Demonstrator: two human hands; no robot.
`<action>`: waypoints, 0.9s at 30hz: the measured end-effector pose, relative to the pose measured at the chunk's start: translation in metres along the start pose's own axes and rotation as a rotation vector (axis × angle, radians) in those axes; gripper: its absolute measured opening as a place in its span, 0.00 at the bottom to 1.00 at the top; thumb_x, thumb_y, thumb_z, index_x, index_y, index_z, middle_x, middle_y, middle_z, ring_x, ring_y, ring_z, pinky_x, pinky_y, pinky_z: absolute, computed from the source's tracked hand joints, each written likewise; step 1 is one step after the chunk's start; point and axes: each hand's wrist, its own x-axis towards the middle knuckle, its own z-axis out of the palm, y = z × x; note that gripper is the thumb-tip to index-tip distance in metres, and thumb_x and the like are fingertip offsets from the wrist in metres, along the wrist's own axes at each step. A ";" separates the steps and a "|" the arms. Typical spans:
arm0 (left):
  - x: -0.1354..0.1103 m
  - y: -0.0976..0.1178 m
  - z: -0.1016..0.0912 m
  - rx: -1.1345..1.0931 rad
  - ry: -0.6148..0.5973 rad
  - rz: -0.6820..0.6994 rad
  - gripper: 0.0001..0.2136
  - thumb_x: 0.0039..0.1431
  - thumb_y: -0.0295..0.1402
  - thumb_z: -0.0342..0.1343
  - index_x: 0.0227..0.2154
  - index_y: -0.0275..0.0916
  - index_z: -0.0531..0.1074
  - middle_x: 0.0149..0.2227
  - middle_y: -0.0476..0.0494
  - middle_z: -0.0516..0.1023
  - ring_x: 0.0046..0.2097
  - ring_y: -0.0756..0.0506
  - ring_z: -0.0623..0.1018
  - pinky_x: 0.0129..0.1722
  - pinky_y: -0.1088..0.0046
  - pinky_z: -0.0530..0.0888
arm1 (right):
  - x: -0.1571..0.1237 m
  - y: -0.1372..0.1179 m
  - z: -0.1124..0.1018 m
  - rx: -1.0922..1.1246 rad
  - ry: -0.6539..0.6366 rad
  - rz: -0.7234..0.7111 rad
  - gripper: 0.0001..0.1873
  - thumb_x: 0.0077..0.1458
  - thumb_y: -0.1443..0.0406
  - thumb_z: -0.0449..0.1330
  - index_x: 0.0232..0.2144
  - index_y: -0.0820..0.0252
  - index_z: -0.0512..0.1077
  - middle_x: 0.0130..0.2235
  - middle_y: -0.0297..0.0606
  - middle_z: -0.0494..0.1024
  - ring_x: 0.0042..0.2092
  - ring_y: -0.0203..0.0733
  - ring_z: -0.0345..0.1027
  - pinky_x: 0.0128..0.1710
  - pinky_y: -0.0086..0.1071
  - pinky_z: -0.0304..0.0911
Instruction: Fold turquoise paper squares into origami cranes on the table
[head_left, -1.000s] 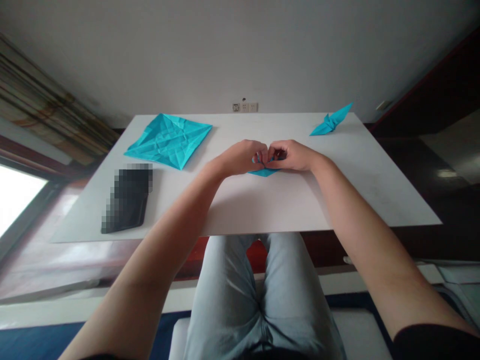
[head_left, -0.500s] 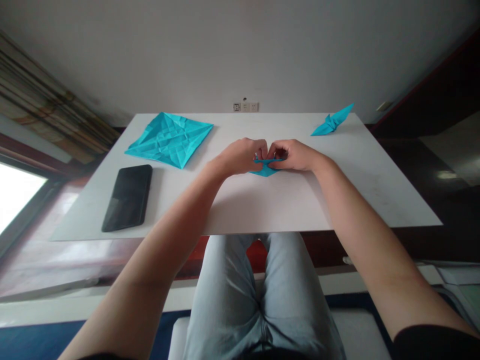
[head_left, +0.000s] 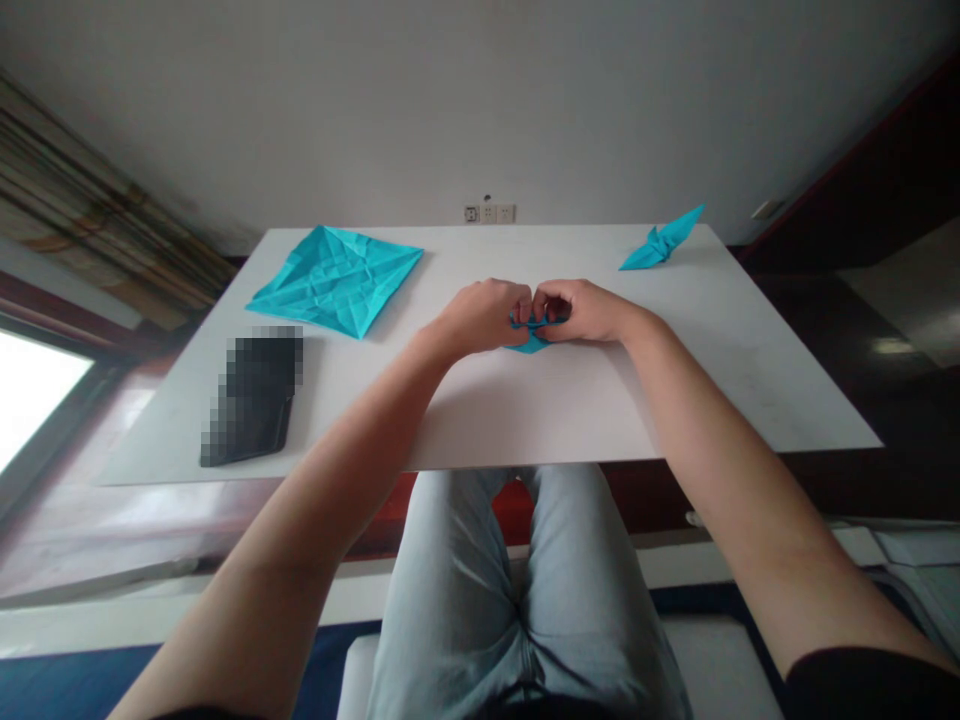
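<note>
A small piece of folded blue origami paper is at the middle of the white table, largely covered by my fingers. My left hand grips its left side with bent fingers. On its right side, my right hand pinches the paper, fingers curled. Both hands nearly touch above it. Toward the back right stands a finished-looking blue paper crane. A larger creased blue paper sheet lies spread at the back left.
A dark phone, partly pixelated, lies near the table's front left. Behind the table is a grey wall with sockets. My legs are below the front edge. A curtain hangs at the left.
Both hands have drawn slightly closer together on the folded paper, and my fingers now cover more of it. The crane, the sheet and the phone stay where they were.
</note>
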 end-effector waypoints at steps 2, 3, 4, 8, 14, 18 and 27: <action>0.000 -0.001 -0.001 -0.030 -0.013 0.032 0.12 0.55 0.28 0.68 0.43 0.42 0.88 0.43 0.45 0.91 0.43 0.40 0.88 0.44 0.69 0.78 | 0.000 0.001 -0.001 -0.002 -0.009 -0.009 0.18 0.44 0.56 0.79 0.35 0.53 0.79 0.33 0.32 0.78 0.37 0.44 0.68 0.40 0.37 0.62; -0.001 -0.002 -0.003 -0.049 -0.024 0.051 0.12 0.56 0.28 0.68 0.43 0.42 0.89 0.43 0.45 0.92 0.43 0.41 0.88 0.44 0.69 0.79 | 0.000 0.001 -0.001 -0.006 -0.014 -0.018 0.17 0.45 0.55 0.78 0.35 0.53 0.79 0.33 0.32 0.78 0.37 0.44 0.68 0.40 0.37 0.62; -0.001 -0.003 -0.004 -0.066 -0.036 0.069 0.12 0.56 0.28 0.67 0.43 0.42 0.89 0.42 0.46 0.92 0.43 0.41 0.88 0.45 0.70 0.79 | 0.000 0.001 -0.002 -0.012 -0.022 -0.029 0.17 0.46 0.55 0.78 0.35 0.53 0.80 0.33 0.33 0.78 0.37 0.44 0.68 0.40 0.38 0.62; -0.003 -0.007 -0.011 -0.098 -0.099 0.135 0.08 0.60 0.34 0.69 0.40 0.44 0.91 0.42 0.46 0.92 0.44 0.42 0.88 0.47 0.71 0.79 | -0.001 -0.002 -0.005 -0.058 -0.072 -0.071 0.18 0.48 0.51 0.78 0.36 0.53 0.84 0.39 0.36 0.79 0.41 0.46 0.69 0.44 0.39 0.64; -0.001 -0.018 -0.012 -0.105 -0.121 0.180 0.10 0.64 0.39 0.68 0.42 0.44 0.91 0.43 0.43 0.90 0.46 0.41 0.87 0.49 0.69 0.78 | 0.000 0.004 -0.009 -0.094 -0.081 -0.059 0.21 0.53 0.45 0.78 0.37 0.53 0.86 0.44 0.41 0.80 0.43 0.49 0.71 0.46 0.42 0.68; 0.001 -0.030 -0.004 -0.084 -0.055 0.097 0.21 0.56 0.46 0.76 0.49 0.41 0.88 0.50 0.37 0.88 0.50 0.38 0.85 0.51 0.66 0.80 | -0.001 0.009 -0.011 -0.173 0.045 -0.032 0.27 0.47 0.47 0.83 0.45 0.52 0.85 0.48 0.44 0.79 0.47 0.55 0.72 0.51 0.47 0.74; 0.000 -0.026 -0.005 -0.029 -0.096 -0.034 0.23 0.53 0.53 0.76 0.43 0.39 0.89 0.44 0.34 0.88 0.47 0.34 0.86 0.45 0.64 0.80 | -0.005 0.007 -0.017 -0.173 -0.040 0.033 0.26 0.43 0.44 0.84 0.34 0.51 0.82 0.45 0.41 0.77 0.43 0.51 0.72 0.45 0.45 0.72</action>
